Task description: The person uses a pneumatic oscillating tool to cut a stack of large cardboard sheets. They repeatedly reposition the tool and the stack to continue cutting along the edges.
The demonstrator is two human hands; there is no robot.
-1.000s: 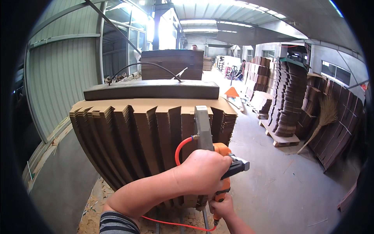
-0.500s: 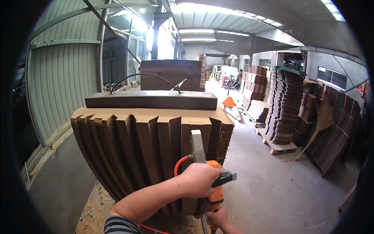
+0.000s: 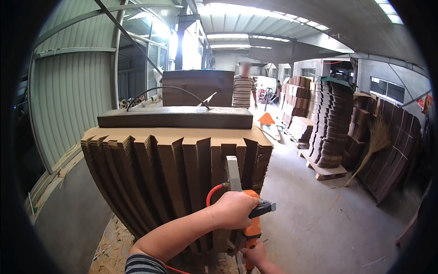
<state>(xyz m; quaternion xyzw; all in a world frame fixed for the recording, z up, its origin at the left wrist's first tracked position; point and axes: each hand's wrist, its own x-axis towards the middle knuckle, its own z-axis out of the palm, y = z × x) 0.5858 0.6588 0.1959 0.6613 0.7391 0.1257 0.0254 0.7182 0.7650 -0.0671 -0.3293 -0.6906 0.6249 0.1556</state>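
A tall stack of brown cardboard sheets stands before me, its near side cut by several deep vertical slots. My left hand is closed round the upper part of an orange and black air-powered hand tool. Lower down, my right hand is wrapped around the tool's orange body. A grey metal bar at its upper end lies against the stack's slotted side, towards the right. From the tool curves a red air hose. Small scraps blur beside its lower end, near my right hand.
A long dark weight with a cable handle rests on the stack. Cardboard offcuts litter the floor at left. Behind, a person in a striped shirt stands beside another stack. At right are a stack on a pallet and a straw broom.
The tool's metal bar sits slightly lower, and the slot edge above it looks darker and more open. Scraps now show near the tool's lower end. The striped-shirt person has stepped out from behind the far stack.
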